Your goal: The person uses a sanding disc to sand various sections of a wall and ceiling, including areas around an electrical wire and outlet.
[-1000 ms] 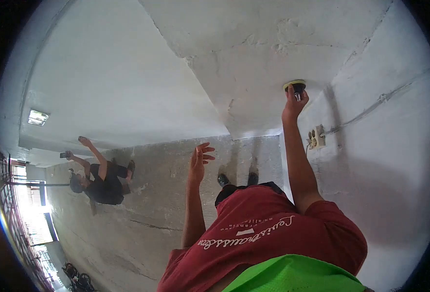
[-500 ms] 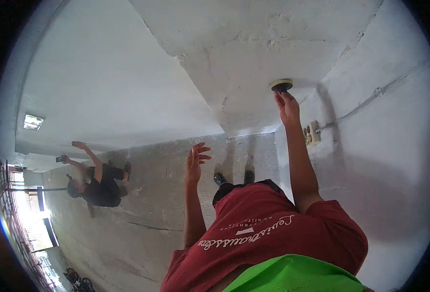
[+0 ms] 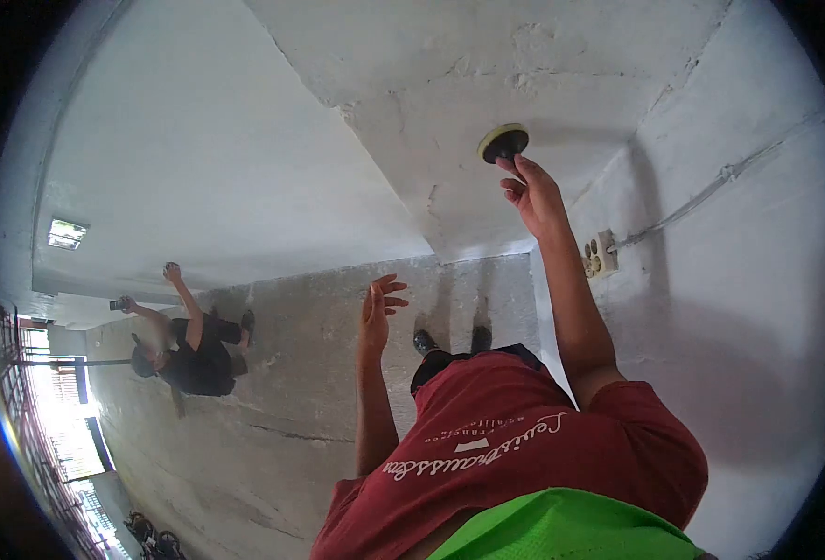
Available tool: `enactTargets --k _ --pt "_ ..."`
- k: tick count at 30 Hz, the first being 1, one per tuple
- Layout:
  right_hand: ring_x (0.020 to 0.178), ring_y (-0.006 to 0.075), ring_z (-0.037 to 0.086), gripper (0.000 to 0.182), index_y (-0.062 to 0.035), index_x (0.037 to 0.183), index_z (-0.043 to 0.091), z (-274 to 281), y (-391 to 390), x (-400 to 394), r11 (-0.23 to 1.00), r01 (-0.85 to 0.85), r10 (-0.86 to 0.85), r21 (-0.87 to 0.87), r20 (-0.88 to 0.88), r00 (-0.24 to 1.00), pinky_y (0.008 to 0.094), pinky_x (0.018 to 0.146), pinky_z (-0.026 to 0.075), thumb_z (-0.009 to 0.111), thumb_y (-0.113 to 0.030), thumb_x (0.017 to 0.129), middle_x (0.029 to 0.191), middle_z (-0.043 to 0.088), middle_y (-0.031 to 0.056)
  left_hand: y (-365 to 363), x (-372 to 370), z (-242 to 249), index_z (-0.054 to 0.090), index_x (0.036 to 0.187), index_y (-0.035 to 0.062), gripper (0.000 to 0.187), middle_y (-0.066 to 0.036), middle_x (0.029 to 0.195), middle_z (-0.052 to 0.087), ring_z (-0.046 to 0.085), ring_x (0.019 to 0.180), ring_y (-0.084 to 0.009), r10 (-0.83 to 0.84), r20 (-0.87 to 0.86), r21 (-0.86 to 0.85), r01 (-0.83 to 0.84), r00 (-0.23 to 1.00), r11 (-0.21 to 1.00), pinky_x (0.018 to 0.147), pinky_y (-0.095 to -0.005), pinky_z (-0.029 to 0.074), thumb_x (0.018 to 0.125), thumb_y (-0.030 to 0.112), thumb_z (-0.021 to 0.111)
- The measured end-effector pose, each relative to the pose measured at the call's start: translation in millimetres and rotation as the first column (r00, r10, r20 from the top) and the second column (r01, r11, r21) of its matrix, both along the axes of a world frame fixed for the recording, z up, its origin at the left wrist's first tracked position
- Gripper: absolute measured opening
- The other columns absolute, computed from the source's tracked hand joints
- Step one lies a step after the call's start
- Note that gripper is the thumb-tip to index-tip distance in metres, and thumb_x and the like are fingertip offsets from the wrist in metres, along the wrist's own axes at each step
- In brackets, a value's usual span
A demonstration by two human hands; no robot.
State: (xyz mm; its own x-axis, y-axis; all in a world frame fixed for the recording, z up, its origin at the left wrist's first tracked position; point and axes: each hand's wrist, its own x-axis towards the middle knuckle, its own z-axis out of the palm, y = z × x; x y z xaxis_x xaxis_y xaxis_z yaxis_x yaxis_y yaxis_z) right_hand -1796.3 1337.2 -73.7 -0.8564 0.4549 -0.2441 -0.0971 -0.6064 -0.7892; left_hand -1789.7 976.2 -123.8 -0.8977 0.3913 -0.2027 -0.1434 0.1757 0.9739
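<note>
My right hand [image 3: 532, 194] is raised in front of the rough pale wall [image 3: 599, 56], its fingers closed on the stub behind a round sanding pad [image 3: 504, 143]. The pad has a black back and a yellow rim, and it is tilted, its face towards the wall. A shadow falls on the wall to the right of it. Held out low in front of my body, my left hand [image 3: 378, 308] is empty, its fingers spread apart.
A socket box [image 3: 602, 254] with a cable [image 3: 683, 210] is fixed on the right wall. To the left, another person [image 3: 198, 355] reaches up to the wall with one hand. Motorbikes [image 3: 151, 537] stand near the bright barred opening [image 3: 62, 411]. My shoes [image 3: 452, 341] are on the grey floor.
My right hand has moved the sanding pad left and slightly up, and the pad has tilted. My left hand stays almost still. The other person's reaching hand has shifted along the wall.
</note>
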Motion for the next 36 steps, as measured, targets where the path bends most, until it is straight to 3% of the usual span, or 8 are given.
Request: enactTargets --k 3,9,12,22,26,30,33,36 --pt "0.079 0.0147 0.066 0.032 -0.0051 0.116 0.058 -8.6 -8.9 -9.7 0.999 -0.015 0.012 -0.05 -0.067 0.998 0.0253 0.066 0.049 0.063 -0.029 0.097 0.111 0.07 0.0079 -1.7 2.3 1.5 0.054 0.132 0.0075 0.065 -0.007 0.116 0.066 0.065 0.089 -0.0158 0.015 -0.004 -0.032 -0.015 1.0 0.999 0.079 -0.0331 0.044 0.103 0.058 0.024" --pt "0.077 0.0132 0.063 0.031 -0.0062 0.115 0.06 -57.0 -14.4 -22.7 0.983 -0.056 0.056 -0.172 -0.004 0.998 0.0247 0.064 0.049 0.063 -0.03 0.097 0.116 0.068 0.0072 -10.5 3.7 -3.9 0.054 0.132 0.0075 0.067 -0.007 0.116 0.066 0.065 0.089 -0.0159 0.033 -0.011 -0.005 -0.033 0.999 0.999 0.079 -0.0329 0.043 0.102 0.06 0.025" --pt "0.077 0.0147 0.063 0.031 -0.0066 0.115 0.058 -33.1 -18.3 -22.5 0.979 -0.184 0.186 -0.084 0.016 0.982 0.0266 0.066 0.049 0.062 -0.031 0.097 0.116 0.068 0.0093 -12.3 3.2 -3.2 0.055 0.132 0.0077 0.067 -0.008 0.115 0.066 0.065 0.089 -0.0161 0.035 0.009 -0.008 -0.035 0.999 0.999 0.078 -0.0334 0.043 0.102 0.061 0.025" --pt "0.071 0.0125 0.058 0.028 -0.0061 0.108 0.063 89.7 -95.8 -63.3 0.87 -0.458 0.417 -0.183 -0.222 0.882 0.0259 0.063 0.046 0.067 -0.03 0.094 0.102 0.072 0.0098 -8.9 -0.8 0.7 0.055 0.131 0.0081 0.066 -0.007 0.115 0.067 0.065 0.089 -0.0161 0.031 -0.022 0.013 -0.03 0.999 0.999 0.076 -0.033 0.043 0.102 0.06 0.026" --pt "0.069 0.0131 0.058 0.03 -0.0047 0.105 0.064 108.8 -111.4 -85.4 0.814 -0.539 0.473 -0.215 -0.293 0.831 0.0259 0.061 0.046 0.067 -0.033 0.093 0.098 0.072 0.0099 -14.4 2.4 -2.2 0.053 0.133 0.0077 0.065 -0.008 0.115 0.067 0.065 0.089 -0.0161 0.054 -0.007 0.045 -0.054 0.999 0.998 0.075 -0.0323 0.043 0.103 0.059 0.026" --pt "0.065 0.0133 0.058 0.032 -0.0041 0.104 0.064 78.6 -112.1 -98.8 0.831 -0.536 0.502 -0.149 -0.215 0.838 0.0256 0.058 0.046 0.067 -0.035 0.094 0.091 0.071 0.0092 -26.9 7.3 -9.2 0.053 0.133 0.0078 0.065 -0.008 0.115 0.066 0.065 0.089 -0.0159 0.091 0.021 0.053 -0.092 0.996 0.994 0.075 -0.0321 0.044 0.103 0.059 0.027" --pt "0.062 0.013 0.06 0.034 -0.0025 0.099 0.064 45.4 -113.0 -100.4 0.805 -0.551 0.545 -0.219 -0.092 0.833 0.0254 0.054 0.046 0.067 -0.036 0.093 0.076 0.067 0.0051 -33.3 10.4 -15.1 0.053 0.134 0.008 0.065 -0.008 0.116 0.066 0.065 0.089 -0.0159 0.11 0.035 0.065 -0.112 0.993 0.992 0.075 -0.032 0.044 0.103 0.059 0.027" --pt "0.06 0.013 0.059 0.035 -0.0025 0.097 0.064 50.7 -109.4 -100.6 0.817 -0.544 0.548 -0.193 -0.032 0.836 0.0257 0.054 0.046 0.067 -0.038 0.094 0.072 0.066 0.0047 -34.9 12.5 -8.9 0.053 0.133 0.008 0.065 -0.008 0.116 0.066 0.065 0.089 -0.0159 0.125 0.028 0.027 -0.125 0.992 0.992 0.076 -0.0318 0.044 0.103 0.059 0.026"
